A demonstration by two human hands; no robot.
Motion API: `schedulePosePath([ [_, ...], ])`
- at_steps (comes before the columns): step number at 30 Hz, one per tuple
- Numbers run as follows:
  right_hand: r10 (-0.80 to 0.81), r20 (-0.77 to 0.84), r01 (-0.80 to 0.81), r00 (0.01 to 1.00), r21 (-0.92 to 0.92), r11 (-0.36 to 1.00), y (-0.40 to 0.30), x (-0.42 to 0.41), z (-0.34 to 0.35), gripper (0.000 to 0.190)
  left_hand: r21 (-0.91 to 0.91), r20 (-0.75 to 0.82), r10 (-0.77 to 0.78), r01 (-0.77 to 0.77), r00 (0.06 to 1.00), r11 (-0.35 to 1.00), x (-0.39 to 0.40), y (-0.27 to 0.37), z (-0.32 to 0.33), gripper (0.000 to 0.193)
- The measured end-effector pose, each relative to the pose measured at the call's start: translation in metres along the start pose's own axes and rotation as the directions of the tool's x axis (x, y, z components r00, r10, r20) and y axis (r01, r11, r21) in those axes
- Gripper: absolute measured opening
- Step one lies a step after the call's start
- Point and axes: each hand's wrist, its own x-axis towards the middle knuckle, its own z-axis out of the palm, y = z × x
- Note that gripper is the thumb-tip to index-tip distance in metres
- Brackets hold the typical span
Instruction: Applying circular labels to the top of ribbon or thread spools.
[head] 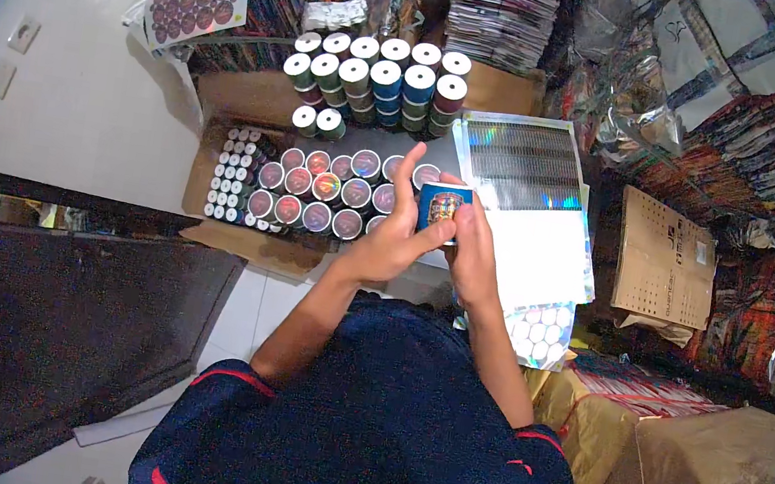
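Note:
My left hand [390,246] and my right hand [473,261] both hold a small blue spool [427,219], probably of thread. Its side bears a colourful label with writing, and my right thumb presses on that label. My left thumb rests against the spool's lower side, while the left index finger points up and away. Just beyond my hands stand rows of spools [357,192] with shiny round stickers on their tops. To the right lie sticker sheets: a dark striped holographic one [523,161], a blank white sheet [532,252] and a backing with round shapes [541,332].
Farther back stand stacked spools with plain white tops [386,73]. Small white-topped spools [226,173] fill the left side by a cardboard flap [255,245]. Tall stacks of printed sheets [504,11] rise behind. A flattened carton [667,257] leans at right.

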Motion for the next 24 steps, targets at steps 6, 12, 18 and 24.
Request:
schedulePosePath([
  [6,-0.007,0.013,0.006,1.0,0.049,0.999,-0.008,-0.002,0.001,0.049,-0.094,0.06,0.025,-0.02,0.998,0.995,-0.001,0.003,-0.002,0.097],
  [12,-0.022,-0.03,0.022,0.999,-0.006,1.0,-0.002,0.002,0.002,0.058,-0.12,0.013,-0.11,0.11,0.994,0.987,0.002,0.001,-0.001,0.094],
  [18,-0.061,-0.037,0.062,0.997,0.029,0.998,-0.005,-0.002,0.005,0.059,-0.333,0.144,-0.122,0.164,0.982,0.929,-0.003,0.0,-0.008,0.093],
  [24,-0.048,-0.001,0.048,0.999,0.112,0.993,-0.007,-0.003,0.002,0.053,-0.227,0.152,-0.137,0.17,0.979,0.959,-0.005,0.007,-0.01,0.093],
])
